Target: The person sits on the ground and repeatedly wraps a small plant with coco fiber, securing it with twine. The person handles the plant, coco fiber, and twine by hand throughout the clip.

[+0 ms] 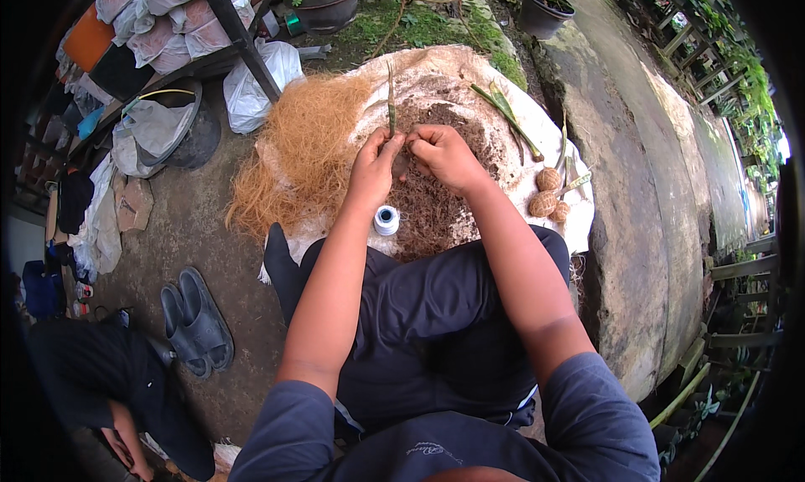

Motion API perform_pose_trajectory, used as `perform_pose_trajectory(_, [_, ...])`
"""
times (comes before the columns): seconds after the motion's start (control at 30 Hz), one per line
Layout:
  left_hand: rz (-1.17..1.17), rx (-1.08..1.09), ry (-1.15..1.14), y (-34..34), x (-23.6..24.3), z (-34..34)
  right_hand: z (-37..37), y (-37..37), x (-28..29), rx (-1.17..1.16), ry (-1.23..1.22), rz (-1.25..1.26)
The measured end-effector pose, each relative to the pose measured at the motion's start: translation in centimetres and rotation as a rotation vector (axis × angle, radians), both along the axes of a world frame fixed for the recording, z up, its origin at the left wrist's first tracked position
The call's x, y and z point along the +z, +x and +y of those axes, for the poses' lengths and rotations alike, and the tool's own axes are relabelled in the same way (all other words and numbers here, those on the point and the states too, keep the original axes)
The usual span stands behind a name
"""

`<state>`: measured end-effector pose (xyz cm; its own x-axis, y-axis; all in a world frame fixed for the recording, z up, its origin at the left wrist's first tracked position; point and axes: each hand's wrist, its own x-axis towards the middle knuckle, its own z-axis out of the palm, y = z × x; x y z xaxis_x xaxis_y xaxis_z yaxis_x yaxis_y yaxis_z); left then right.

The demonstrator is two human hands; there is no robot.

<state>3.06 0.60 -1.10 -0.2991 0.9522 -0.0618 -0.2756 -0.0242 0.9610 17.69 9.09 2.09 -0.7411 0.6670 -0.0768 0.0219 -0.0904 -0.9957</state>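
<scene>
My left hand (376, 163) pinches an upright green leaf cutting (390, 92) near its base, above a mound of dark crumbly soil (432, 218). Beside it my right hand (440, 155) has its fingers curled together at the cutting's lower end, on a small dark bit I cannot make out. A white thread spool (386, 220) stands between my forearms. Loose orange-brown fibre (306, 126) lies at the left of the pale woven sack (574, 230). On its right lie loose green cuttings (511, 121) and several round brown bound balls (543, 204) with stems sticking out.
A rack with bagged bundles (201, 29), a basin (189, 121) and grey slippers (197, 323) are on the left. Another person (126, 398) sits at lower left. Potted plants (541, 12) stand at the back. A concrete edge (629, 230) and railing run along the right.
</scene>
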Motion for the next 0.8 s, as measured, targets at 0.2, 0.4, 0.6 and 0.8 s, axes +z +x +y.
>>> perform_pose_trajectory(0.2, [-0.037, -0.054, 0.037, -0.3, 0.4, -0.5, 0.7, 0.7, -0.2, -0.036, -0.439, 0.313])
perform_pose_trajectory(0.4, [-0.035, -0.038, 0.058, 0.4, 1.4, -0.8, 0.6, 0.9, 0.0, 0.022, -0.152, 0.035])
perform_pose_trajectory(0.6, [-0.042, 0.031, 0.109, -0.6, -0.2, -0.6, 0.3, 0.6, 0.1, 0.036, -0.034, -0.018])
perform_pose_trajectory(0.8, [-0.278, -0.053, 0.152, -0.7, 0.2, -0.8, 0.2, 0.8, 0.1, 0.141, -0.498, 0.339])
